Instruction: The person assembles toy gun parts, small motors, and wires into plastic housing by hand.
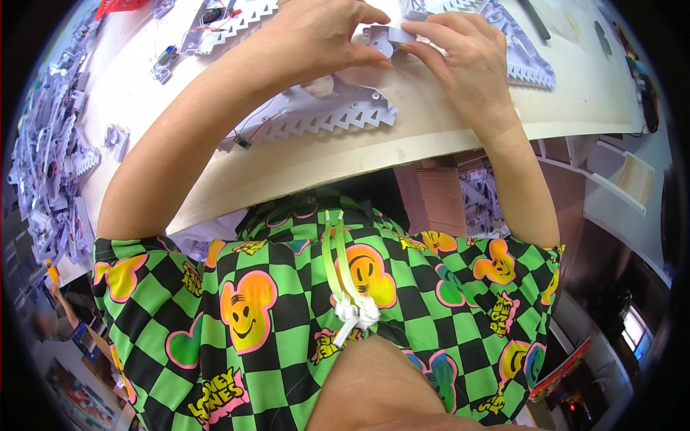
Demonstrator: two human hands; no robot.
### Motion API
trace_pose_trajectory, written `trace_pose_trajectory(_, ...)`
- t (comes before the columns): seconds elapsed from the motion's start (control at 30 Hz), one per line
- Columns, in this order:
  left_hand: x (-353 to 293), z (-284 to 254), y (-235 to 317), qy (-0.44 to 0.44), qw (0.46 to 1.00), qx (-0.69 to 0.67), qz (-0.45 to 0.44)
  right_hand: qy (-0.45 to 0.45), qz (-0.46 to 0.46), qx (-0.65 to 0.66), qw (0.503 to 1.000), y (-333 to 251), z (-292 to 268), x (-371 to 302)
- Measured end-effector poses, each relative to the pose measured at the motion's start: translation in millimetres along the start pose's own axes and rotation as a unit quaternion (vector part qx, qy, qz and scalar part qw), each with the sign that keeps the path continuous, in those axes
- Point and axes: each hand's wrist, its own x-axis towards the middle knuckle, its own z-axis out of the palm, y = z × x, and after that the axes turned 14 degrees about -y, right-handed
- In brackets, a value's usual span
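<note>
My left hand [320,36] and my right hand [463,52] meet above the far middle of the table. Between them is a small white plastic part [388,37] with a rounded end. Thumb and fingers of my left hand close on its left side, while my right thumb and forefinger pinch its right side. Just below, partly behind my left forearm, lies a white plastic panel [334,109] with a sawtooth edge, with thin wires and a small circuit board [243,142] at its left end. Another toothed panel [530,63] rests beyond my right hand.
A big heap of white plastic parts [50,151] covers the left side. A third toothed panel [241,20] with wires and a red basket [118,6] are at the far left. A dark strip [534,18] lies far right. Below the table edge stands a cardboard box [440,197] beside more parts.
</note>
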Motion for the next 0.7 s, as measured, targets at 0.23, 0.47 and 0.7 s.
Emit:
trace_pose_trajectory(0.23, 15.2, 14.6, -12.4, 0.013, 0.999, -0.031, 0.034, -0.027, 0.032, 0.05, 0.998, -1.6, -16.6, -0.5)
trace_pose_trajectory(0.47, 18.0, 2.6, 2.4, -0.005, 0.999, -0.038, -0.03, -0.045, 0.025, -0.007, 0.999, 19.9, -19.0, -17.2)
trace_pose_trajectory(0.7, 28.1, 16.8, -11.1, 0.019, 0.998, -0.031, -0.044, -0.013, -0.009, -0.029, 0.999, 26.8, -0.2, -11.4)
